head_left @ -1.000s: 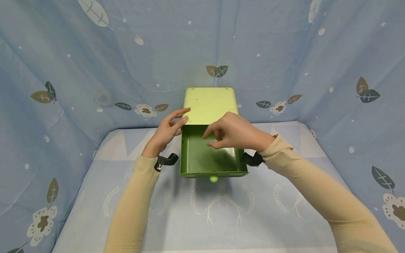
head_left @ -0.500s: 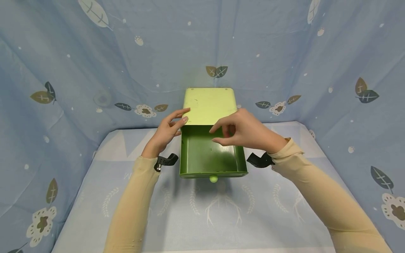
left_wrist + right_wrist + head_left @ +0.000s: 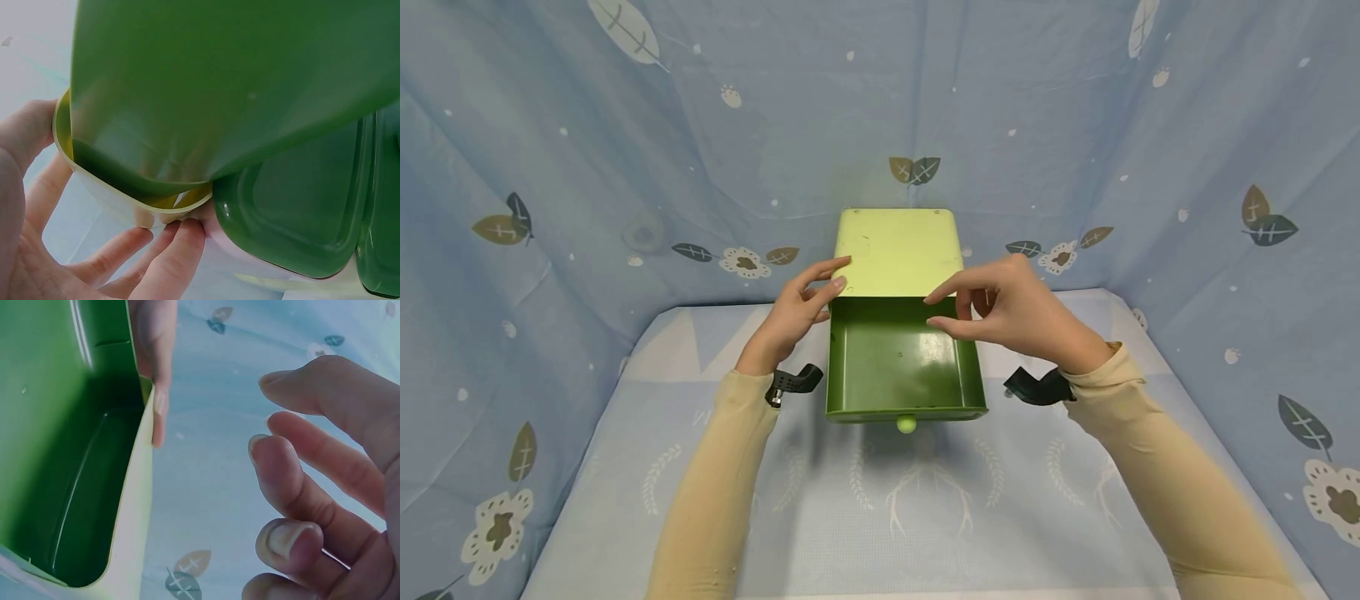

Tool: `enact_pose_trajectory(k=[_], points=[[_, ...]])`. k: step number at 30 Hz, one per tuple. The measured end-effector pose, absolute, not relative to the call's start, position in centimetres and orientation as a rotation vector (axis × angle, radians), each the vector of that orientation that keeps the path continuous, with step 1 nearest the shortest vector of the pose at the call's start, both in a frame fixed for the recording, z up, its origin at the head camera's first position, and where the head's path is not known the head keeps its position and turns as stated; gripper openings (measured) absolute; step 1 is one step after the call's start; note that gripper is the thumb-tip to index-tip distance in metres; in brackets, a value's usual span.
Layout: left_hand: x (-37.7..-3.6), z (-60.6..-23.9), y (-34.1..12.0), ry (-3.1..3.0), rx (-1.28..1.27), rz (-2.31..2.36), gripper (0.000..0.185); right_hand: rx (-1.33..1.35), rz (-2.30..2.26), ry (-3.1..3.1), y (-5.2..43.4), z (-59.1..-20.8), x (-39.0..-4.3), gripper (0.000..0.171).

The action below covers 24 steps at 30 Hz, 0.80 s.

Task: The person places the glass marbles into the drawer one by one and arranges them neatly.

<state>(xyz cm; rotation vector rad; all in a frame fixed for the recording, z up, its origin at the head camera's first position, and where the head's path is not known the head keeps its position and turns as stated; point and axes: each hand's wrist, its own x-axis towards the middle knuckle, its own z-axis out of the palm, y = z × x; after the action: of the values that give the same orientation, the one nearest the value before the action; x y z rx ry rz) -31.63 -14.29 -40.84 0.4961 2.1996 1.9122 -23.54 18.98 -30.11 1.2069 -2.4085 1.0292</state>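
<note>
A drawer unit with a pale yellow-green top [image 3: 895, 250] stands against the far curtain. Its upper green drawer [image 3: 898, 367] is pulled far out, with a round light green knob [image 3: 907, 424] in front. My left hand [image 3: 790, 321] rests on the unit's left front corner, thumb and a finger on the top edge. In the left wrist view, other fingertips [image 3: 181, 250] touch the side wall. My right hand [image 3: 1018, 308] hovers over the drawer's right side, thumb and fingers loosely bent with a gap between them. Nothing shows between those fingers in the right wrist view.
Lower green drawer fronts [image 3: 300, 200] sit beneath the pulled-out drawer, in the left wrist view. A pale patterned cloth [image 3: 925, 517] covers the table. Blue curtains [image 3: 760, 125] enclose the back and sides. A black wrist strap [image 3: 1037, 386] hangs under the right wrist.
My right hand has moved right, from over the middle of the drawer to its right edge, the thumb-finger gap still there. My left hand and the drawer have stayed put.
</note>
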Motion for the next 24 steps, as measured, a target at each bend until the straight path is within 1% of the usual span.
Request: enact_pose_trajectory(k=[11, 24], points=[[-31.6, -40.8, -14.4, 2.195, 0.503, 1.909, 0.051, 1.068, 1.123, -2.396, 20.9, -30.9, -22.2, 0.025], [-31.8, -40.9, -14.3, 2.200, 0.499, 1.905, 0.051, 0.784, 1.289, -2.403, 23.3, -32.4, -20.9, 0.024]])
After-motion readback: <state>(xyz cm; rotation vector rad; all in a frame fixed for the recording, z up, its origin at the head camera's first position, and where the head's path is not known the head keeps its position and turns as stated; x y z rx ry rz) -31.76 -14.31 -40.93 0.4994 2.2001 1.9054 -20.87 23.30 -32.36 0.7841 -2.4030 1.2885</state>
